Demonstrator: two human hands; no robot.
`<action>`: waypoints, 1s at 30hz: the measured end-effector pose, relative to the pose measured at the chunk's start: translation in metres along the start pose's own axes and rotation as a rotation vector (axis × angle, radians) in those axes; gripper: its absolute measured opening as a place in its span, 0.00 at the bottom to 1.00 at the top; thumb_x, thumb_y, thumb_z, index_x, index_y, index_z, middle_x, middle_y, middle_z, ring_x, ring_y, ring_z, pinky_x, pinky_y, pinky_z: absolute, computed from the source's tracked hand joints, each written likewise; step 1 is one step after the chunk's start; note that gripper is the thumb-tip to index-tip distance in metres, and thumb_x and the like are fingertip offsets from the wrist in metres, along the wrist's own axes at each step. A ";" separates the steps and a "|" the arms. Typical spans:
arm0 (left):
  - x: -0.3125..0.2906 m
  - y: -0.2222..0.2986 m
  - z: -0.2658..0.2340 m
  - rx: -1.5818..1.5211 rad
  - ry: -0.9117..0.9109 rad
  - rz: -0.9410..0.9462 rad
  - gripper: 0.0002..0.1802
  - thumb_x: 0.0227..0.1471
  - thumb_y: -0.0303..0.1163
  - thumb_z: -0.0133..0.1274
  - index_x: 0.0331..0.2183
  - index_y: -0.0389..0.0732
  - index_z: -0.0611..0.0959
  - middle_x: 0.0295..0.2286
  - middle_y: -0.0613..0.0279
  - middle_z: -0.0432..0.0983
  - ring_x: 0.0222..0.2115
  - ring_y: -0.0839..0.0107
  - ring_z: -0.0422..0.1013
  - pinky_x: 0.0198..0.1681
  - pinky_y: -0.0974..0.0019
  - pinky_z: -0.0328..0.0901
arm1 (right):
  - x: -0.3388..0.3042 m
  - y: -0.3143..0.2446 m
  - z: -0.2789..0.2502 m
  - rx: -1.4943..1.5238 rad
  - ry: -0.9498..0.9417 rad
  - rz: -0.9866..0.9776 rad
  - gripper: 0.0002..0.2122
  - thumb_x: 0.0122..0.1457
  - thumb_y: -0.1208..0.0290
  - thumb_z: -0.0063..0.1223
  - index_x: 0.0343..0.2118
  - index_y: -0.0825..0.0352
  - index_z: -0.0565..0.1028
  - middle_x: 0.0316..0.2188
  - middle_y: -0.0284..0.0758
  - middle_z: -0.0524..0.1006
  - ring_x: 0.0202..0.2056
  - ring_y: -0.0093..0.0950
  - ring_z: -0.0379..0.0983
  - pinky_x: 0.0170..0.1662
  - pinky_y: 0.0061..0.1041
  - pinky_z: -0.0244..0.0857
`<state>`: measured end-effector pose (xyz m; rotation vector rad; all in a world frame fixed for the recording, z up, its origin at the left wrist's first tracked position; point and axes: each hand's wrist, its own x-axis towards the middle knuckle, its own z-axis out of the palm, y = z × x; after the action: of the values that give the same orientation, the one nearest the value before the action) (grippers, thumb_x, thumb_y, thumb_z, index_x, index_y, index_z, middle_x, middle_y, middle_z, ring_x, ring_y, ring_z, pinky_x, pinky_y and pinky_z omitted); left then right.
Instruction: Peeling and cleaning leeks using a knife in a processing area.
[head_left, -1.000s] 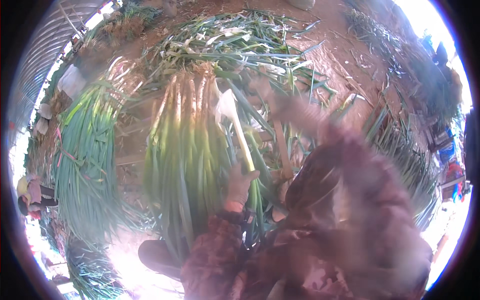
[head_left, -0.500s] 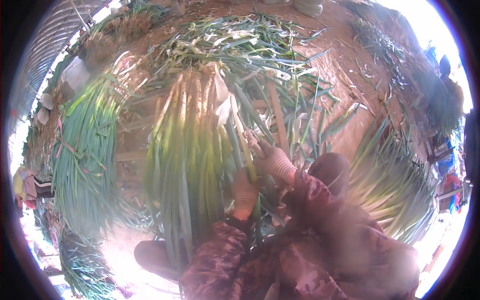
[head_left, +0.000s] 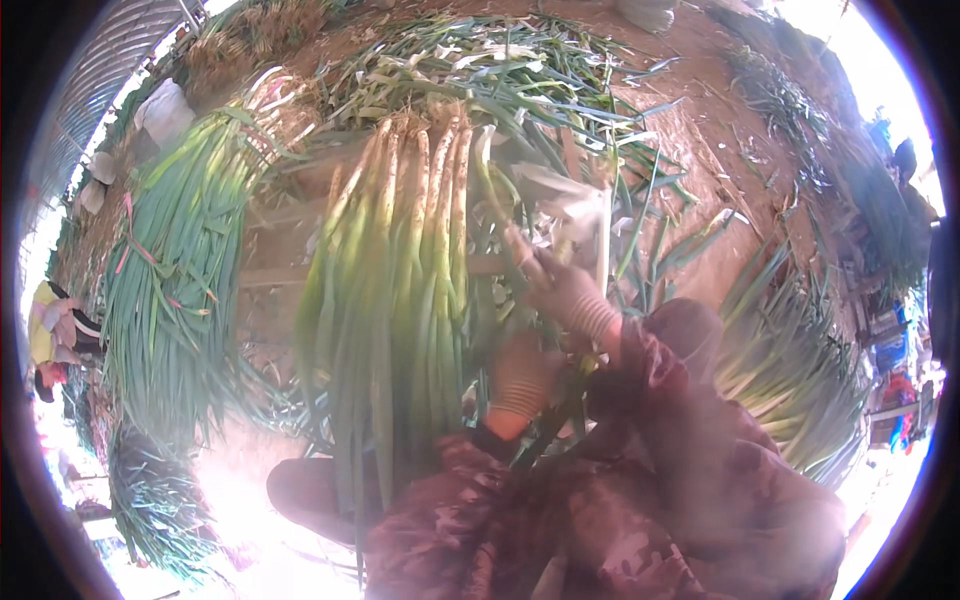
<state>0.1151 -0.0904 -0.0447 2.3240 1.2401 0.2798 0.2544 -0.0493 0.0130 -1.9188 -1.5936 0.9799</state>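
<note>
My right hand (head_left: 572, 298), in a striped-cuff glove, is closed with its fingertips pointing up and left. A pale green strip of leaf (head_left: 492, 185) runs down close to those fingertips; what they pinch is blurred. Just below and left is my left hand (head_left: 522, 378), gloved and smeared by motion, its fingers unclear. It is beside the leafy lower part of a row of long green onions (head_left: 415, 230), laid with roots away from me and green tops towards me. Right of their white ends, above my right hand, a loose pale leaf (head_left: 570, 195) is blurred.
A tied bundle of green onions (head_left: 180, 270) lies at the left, and another heap (head_left: 795, 370) at the right. Stripped leaves (head_left: 500, 75) pile up beyond the row. A white sack (head_left: 165, 112) stands at the far left. My dark-sleeved knee (head_left: 315, 505) is at lower left.
The view has shifted slightly. The pale leaf lying against the stalks has moved right, away from the row. The stalk seen between my hands no longer shows there. My left hand has become blurred.
</note>
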 end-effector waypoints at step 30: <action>0.055 -0.082 -0.069 0.221 0.098 -0.571 0.27 0.41 0.46 0.65 0.38 0.37 0.80 0.38 0.46 0.78 0.38 0.51 0.78 0.44 0.55 0.72 | 0.054 -0.023 0.058 -0.086 0.056 0.047 0.23 0.54 0.60 0.54 0.52 0.64 0.66 0.36 0.53 0.78 0.42 0.53 0.75 0.47 0.47 0.67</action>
<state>0.0603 0.0156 -0.0295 2.0271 1.9988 0.0603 0.2000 0.0028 -0.0202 -2.0318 -1.5898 0.8813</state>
